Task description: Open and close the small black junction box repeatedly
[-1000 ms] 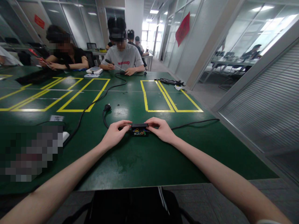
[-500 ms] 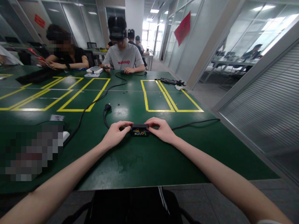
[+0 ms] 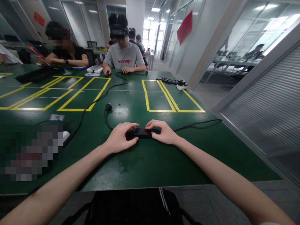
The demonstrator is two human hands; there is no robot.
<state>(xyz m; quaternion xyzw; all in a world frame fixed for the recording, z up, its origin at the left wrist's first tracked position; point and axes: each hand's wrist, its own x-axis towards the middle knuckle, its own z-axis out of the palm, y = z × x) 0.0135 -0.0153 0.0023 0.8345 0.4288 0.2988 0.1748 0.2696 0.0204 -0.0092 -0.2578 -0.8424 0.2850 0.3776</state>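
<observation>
A black power adapter (image 3: 142,133) lies on the green table in front of me, its smooth black cover on top and its inside hidden. My left hand (image 3: 123,136) spans the adapter's left end, fingers at the far side and thumb at the near side. At the right end, my right hand (image 3: 162,132) grips the case between thumb and fingers. A black cord (image 3: 197,124) runs off to the right from behind my right hand. Another cord, ending in a black plug (image 3: 108,107), emerges behind my left hand.
Yellow tape rectangles (image 3: 161,111) mark the green table (image 3: 164,168). A long black cable (image 3: 82,117) crosses it on the left, near a paper label (image 3: 57,117) and a blurred-out object (image 3: 35,153). A black tool-like item (image 3: 172,82) lies at the far right. Co-workers sit opposite.
The black cover has tipped down flat over the adapter, hiding the wires and circuit parts that showed before. My left hand has widened its grasp around the left end.
</observation>
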